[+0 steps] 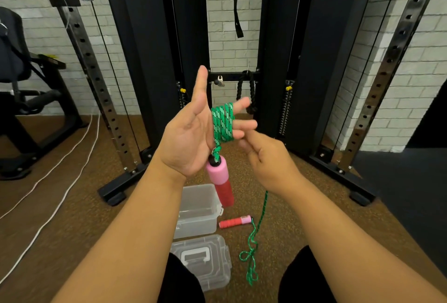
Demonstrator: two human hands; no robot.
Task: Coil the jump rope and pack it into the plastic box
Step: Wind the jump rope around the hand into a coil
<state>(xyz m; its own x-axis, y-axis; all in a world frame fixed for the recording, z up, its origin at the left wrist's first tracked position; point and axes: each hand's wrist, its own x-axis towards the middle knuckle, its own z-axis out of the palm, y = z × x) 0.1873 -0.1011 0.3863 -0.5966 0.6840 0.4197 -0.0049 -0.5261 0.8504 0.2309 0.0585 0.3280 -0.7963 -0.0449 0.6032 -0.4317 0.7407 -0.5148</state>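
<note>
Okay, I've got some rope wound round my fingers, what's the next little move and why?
Probably bring the right hand around for another wrap over the left hand's fingers. Only a few turns of rope sit there, while slack and the second handle lie on the floor beside the open box.

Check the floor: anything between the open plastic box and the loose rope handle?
Nothing. In the head view, bare brown floor separates the box from the handle lying to its right. The other handle dangles above from the left hand, not on the floor.

Left hand point(191, 138) splayed, right hand point(271, 160) curled
</note>
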